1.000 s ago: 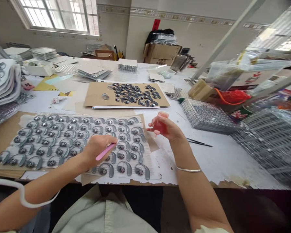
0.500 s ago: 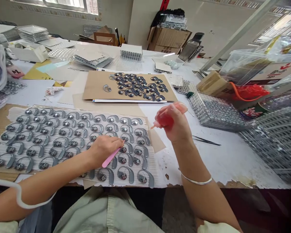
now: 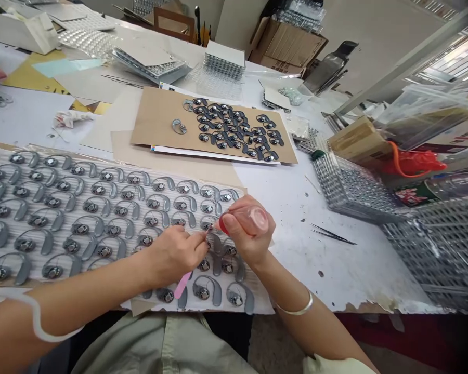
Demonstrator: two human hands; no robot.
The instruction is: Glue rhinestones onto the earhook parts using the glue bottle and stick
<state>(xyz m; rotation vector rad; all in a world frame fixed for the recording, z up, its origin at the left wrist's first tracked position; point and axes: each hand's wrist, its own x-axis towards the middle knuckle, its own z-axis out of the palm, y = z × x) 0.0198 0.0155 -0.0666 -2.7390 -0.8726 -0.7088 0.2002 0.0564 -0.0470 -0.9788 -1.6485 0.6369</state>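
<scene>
Left hand (image 3: pixel 175 254) was closed on a pink stick (image 3: pixel 182 284). The fingers pinched its upper part, and its lower end stuck out below the palm toward the table edge. Right hand (image 3: pixel 249 236) was wrapped around a small clear bottle (image 3: pixel 255 218), whose red nozzle pointed left at the left fingertips.

Both hands met over the right end of the ribbed sheet (image 3: pixel 8 239), which carried rows of grey ear-hook pieces (image 3: pixel 81 208). The hands hid several pieces there, so the one under the nozzle could not be made out.

Surroundings:
- A cardboard panel (image 3: pixel 152 124) lay behind the sheet with a cluster of darker hook pieces (image 3: pixel 234 130).
- Black tweezers (image 3: pixel 331 235) lay on the white table (image 3: pixel 288 197) to the right, well apart from the hands.
- A mesh tray stack (image 3: pixel 347 189) stood just beyond the tweezers.
- There was a silver bangle (image 3: pixel 296 310) on the right wrist.
- A white cable (image 3: pixel 35 317) looped over the left forearm.
</scene>
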